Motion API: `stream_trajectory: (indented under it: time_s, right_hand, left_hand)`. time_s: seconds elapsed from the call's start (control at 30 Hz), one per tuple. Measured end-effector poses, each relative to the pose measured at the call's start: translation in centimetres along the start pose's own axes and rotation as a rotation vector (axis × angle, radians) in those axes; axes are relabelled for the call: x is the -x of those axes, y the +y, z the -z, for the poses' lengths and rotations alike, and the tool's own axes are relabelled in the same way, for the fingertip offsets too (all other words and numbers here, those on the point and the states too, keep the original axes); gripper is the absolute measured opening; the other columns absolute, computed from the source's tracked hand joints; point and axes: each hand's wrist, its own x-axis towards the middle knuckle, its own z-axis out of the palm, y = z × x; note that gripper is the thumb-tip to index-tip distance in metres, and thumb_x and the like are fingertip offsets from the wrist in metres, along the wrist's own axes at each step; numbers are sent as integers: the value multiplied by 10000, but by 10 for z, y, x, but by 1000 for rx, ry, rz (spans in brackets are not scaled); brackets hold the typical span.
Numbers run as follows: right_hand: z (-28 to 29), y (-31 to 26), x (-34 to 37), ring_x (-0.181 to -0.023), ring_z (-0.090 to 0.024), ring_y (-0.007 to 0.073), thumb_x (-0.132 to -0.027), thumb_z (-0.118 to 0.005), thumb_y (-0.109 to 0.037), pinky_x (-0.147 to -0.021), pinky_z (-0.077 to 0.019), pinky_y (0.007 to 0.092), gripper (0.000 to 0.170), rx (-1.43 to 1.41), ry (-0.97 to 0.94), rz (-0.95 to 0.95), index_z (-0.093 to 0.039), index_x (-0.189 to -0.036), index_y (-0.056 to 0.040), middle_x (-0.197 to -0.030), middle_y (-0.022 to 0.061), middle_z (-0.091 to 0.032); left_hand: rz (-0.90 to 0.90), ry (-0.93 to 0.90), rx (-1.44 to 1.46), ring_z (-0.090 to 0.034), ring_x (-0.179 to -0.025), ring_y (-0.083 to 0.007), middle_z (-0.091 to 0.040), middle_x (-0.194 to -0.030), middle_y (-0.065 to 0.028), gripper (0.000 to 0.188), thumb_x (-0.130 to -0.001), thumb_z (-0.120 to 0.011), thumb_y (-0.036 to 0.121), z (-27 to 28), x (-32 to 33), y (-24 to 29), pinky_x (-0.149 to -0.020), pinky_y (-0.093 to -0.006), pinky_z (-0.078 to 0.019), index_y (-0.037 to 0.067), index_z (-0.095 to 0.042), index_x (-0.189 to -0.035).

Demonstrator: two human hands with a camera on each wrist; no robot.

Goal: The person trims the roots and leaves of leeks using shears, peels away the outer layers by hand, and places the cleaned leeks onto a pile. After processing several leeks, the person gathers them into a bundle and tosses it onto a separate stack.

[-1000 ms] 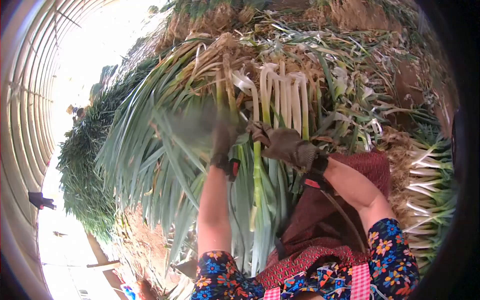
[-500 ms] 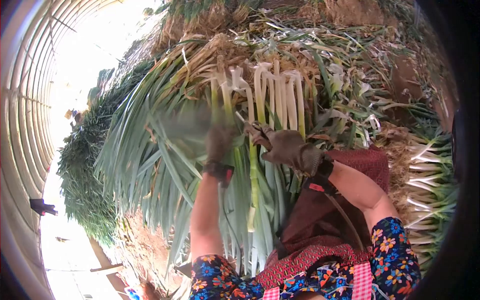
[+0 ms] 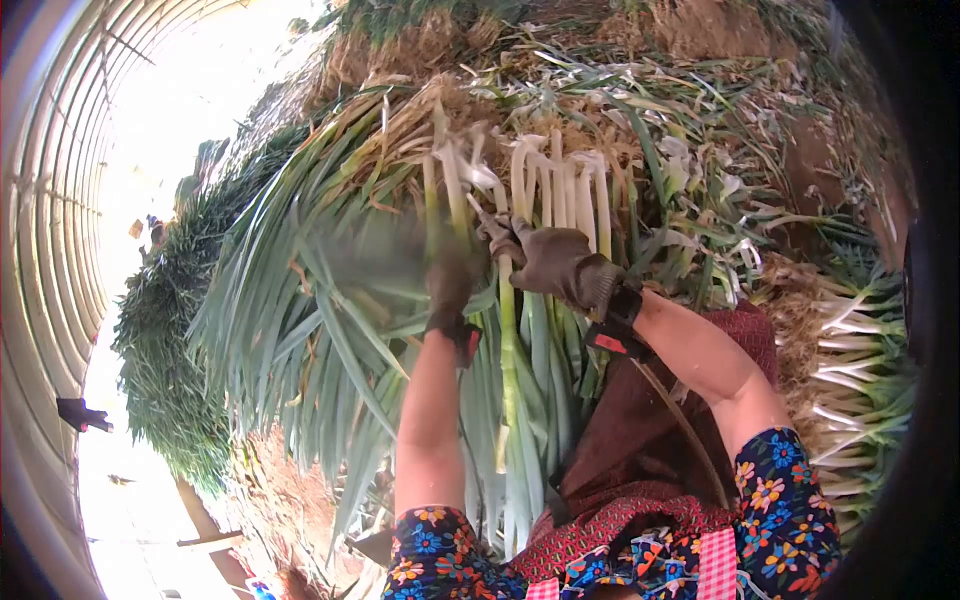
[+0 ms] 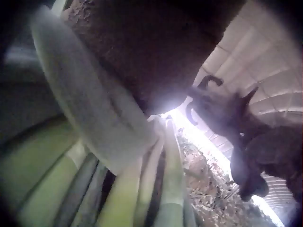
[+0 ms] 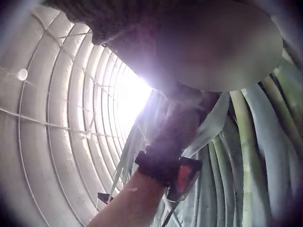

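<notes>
In the head view, green onions (image 3: 565,195) with pale shafts lie in a row, with dry roots at the far end and long leaves (image 3: 270,270) spread toward the person. My gloved left hand (image 3: 450,285) grips stalks (image 3: 430,195) near where they turn green. To its right, my gloved right hand (image 3: 560,262) has curled fingers around a thin pale stick-like piece (image 3: 478,205) pointing up-left, close over a shaft. The left wrist view shows pale stalks (image 4: 173,175) below the dark glove and the right hand (image 4: 265,146) at right. The right wrist view is mostly glove.
A dense pile of green onions (image 3: 165,330) stands at left, beside a ribbed greenhouse wall (image 3: 60,200). Loose peelings (image 3: 690,190) litter the far right. Cleaned stalks (image 3: 845,400) are stacked at the right edge. A thin hose (image 3: 680,420) runs below the right forearm over the dark apron.
The right hand has risen slightly away from the person, along the shafts. The left hand dipped left, then came back right. Pale skin near the shafts' upper ends is now blurred by motion.
</notes>
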Motion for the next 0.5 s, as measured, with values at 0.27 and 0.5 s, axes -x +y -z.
stream_trajectory:
  time_s: [0.27, 0.5]
  right_hand:
    - [-1, 1, 5, -887, -693, 381, -766, -672, -441, -766, -532, 482, 855, -21, 83, 96, -396, -1438, 9, -902, 211, -704]
    - [-4, 5, -5, -895, -692, 397, -787, -672, -481, -771, -541, 486, 823, 58, 92, 128, -438, -1378, 42, -940, 231, -702]
  left_hand:
    - [176, -89, 557, -687, -809, -352, -694, -888, -184, 392, -900, -637, 432, 32, 53, 8, -704, -453, -509, 91, -638, -1094]
    - [204, -108, 581, -647, -724, -275, -674, -801, -155, 410, -874, -668, 402, 8, 100, -18, -674, -413, -496, 73, -644, -1117]
